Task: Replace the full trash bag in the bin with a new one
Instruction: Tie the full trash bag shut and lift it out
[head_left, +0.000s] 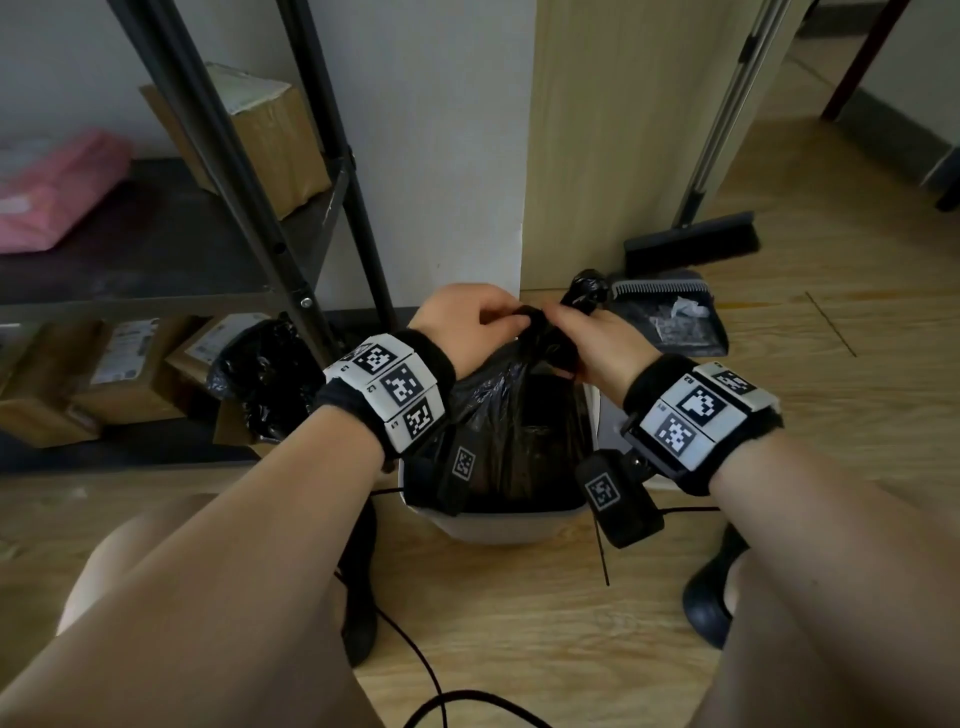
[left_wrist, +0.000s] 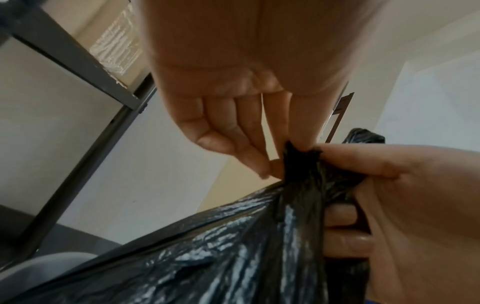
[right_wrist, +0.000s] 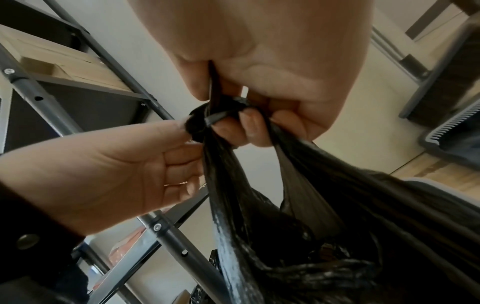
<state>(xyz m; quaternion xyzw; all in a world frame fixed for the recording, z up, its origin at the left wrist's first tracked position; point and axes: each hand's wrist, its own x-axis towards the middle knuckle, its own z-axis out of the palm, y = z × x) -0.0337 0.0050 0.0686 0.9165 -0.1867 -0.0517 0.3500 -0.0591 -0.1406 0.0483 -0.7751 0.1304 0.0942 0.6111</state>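
Note:
A black trash bag (head_left: 511, 415) sits in the white bin (head_left: 498, 525) on the wooden floor. Its top is gathered into a twisted neck (right_wrist: 223, 164) above the bin. My left hand (head_left: 511, 319) pinches the bunched tip (left_wrist: 298, 156) between thumb and forefinger. My right hand (head_left: 558, 322) grips the neck right beside it, its fingers (right_wrist: 249, 127) curled round the plastic. A black twisted piece of plastic (head_left: 584, 291) sticks up beyond my right hand; I cannot tell whether it belongs to the bag.
A metal shelf (head_left: 311, 234) with cardboard boxes and a pink package stands at the left. A crumpled black bag (head_left: 265, 374) lies at its foot. A dustpan (head_left: 670, 317) and broom (head_left: 691, 244) lean behind the bin. Cables (head_left: 415, 665) cross the floor near my feet.

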